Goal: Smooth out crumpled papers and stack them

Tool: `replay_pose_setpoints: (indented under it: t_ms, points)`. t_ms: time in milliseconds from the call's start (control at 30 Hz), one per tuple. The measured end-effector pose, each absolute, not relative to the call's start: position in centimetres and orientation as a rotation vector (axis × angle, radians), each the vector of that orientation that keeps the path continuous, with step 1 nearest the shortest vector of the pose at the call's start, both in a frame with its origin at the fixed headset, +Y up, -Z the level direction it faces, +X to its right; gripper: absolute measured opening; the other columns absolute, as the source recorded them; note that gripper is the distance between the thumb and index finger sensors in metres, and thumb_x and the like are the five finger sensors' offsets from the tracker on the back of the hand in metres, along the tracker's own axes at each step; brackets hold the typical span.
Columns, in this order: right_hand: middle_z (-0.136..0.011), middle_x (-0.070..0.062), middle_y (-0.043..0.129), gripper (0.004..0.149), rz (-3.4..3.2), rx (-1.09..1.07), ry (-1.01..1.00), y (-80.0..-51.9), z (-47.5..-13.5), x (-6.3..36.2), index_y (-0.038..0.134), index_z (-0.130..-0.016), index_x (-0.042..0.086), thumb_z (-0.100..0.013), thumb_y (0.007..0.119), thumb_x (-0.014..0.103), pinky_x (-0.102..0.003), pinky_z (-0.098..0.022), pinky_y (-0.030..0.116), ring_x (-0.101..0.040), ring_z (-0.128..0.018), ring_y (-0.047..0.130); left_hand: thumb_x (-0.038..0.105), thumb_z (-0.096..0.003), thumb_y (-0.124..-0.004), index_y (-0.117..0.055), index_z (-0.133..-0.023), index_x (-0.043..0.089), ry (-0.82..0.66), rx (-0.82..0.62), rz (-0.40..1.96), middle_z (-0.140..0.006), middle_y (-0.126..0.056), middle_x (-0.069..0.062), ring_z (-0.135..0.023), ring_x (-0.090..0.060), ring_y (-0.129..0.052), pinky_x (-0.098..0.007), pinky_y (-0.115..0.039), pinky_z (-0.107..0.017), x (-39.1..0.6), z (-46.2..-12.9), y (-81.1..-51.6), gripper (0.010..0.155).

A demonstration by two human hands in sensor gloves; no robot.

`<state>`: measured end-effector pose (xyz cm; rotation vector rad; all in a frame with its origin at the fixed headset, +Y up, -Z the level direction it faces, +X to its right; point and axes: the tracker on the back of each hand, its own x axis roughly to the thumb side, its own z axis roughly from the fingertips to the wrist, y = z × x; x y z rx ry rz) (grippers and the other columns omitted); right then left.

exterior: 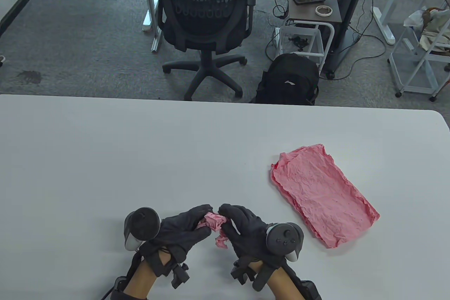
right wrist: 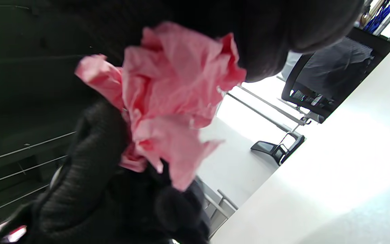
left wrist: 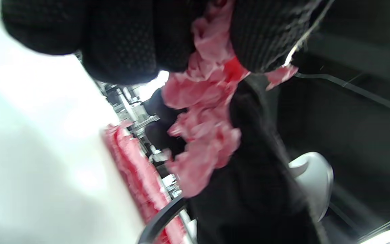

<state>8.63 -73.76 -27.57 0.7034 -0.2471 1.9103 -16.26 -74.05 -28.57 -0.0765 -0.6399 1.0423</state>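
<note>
Both gloves are charcoal-black knit — the left hand (exterior: 184, 228) and the right hand (exterior: 242, 229) match. The crumpled paper (exterior: 215, 222) between them is bubblegum pink, deeper red in its folds. The flattened sheet (exterior: 321, 194) is the same pink, flecked with tiny dark specks. The table (exterior: 140, 152) is plain pale grey-white. The trackers (exterior: 284, 240) are dark grey with lighter grey undersides. Beyond, a black mesh chair (exterior: 205, 8) stands on mottled grey carpet (exterior: 88, 39) — beside a black backpack (exterior: 290, 80) with a white logo.
</note>
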Motion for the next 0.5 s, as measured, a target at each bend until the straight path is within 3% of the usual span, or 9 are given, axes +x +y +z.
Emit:
replay_pose_setpoints:
  t_ms: [133, 233, 300, 400, 500]
  points:
    - [-0.089, -0.020, 0.079, 0.055, 1.904, 0.785, -0.201, -73.9, -27.3, 7.8, 0.064, -0.098, 0.012, -0.050, 0.080, 0.034, -0.064, -0.055, 0.064, -0.049, -0.078, 0.079, 0.047, -0.0488, -0.085, -0.068, -0.103, 0.014, -0.594, -0.043, 0.992, -0.072, -0.089, -0.009, -0.044, -0.025, -0.098, -0.044, -0.083, -0.035, -16.5, -28.7, -74.3, 0.066]
    - [-0.094, -0.023, 0.072, 0.080, 1.922, 0.808, -0.130, -74.0, -26.9, 7.0, 0.051, -0.104, 0.011, -0.045, 0.085, 0.054, -0.068, -0.056, 0.059, -0.052, -0.082, 0.072, 0.049, -0.0483, -0.086, -0.074, -0.098, 0.013, -0.564, 0.027, 0.964, -0.067, -0.092, -0.009, -0.041, -0.025, -0.099, -0.044, -0.084, -0.033, -16.7, -28.5, -73.9, 0.063]
    - [-0.095, -0.021, 0.066, 0.090, 1.998, 0.826, -0.118, -74.0, -26.6, 6.4, 0.043, -0.106, 0.011, -0.043, 0.085, 0.060, -0.070, -0.058, 0.056, -0.053, -0.086, 0.067, 0.052, -0.0479, -0.086, -0.076, -0.095, 0.012, -0.599, 0.067, 0.922, -0.064, -0.094, -0.007, -0.038, -0.024, -0.100, -0.044, -0.085, -0.031, -16.4, -28.4, -73.6, 0.063]
    - [-0.094, -0.019, 0.070, 0.084, 2.134, 0.777, -0.193, -73.7, -26.7, 6.8, 0.045, -0.105, 0.012, -0.044, 0.087, 0.051, -0.069, -0.058, 0.057, -0.051, -0.085, 0.070, 0.053, -0.0479, -0.086, -0.077, -0.094, 0.012, -0.667, 0.061, 0.944, -0.064, -0.094, -0.005, -0.039, -0.023, -0.101, -0.043, -0.085, -0.032, -15.9, -28.1, -73.2, 0.062]
    - [-0.092, -0.020, 0.075, 0.063, 2.054, 0.731, -0.214, -73.5, -27.5, 8.2, 0.063, -0.099, 0.012, -0.047, 0.087, 0.038, -0.069, -0.058, 0.057, -0.050, -0.084, 0.072, 0.053, -0.0477, -0.086, -0.078, -0.094, 0.013, -0.681, 0.006, 0.985, -0.063, -0.095, -0.006, -0.039, -0.024, -0.101, -0.044, -0.085, -0.032, -16.2, -28.5, -73.4, 0.062]
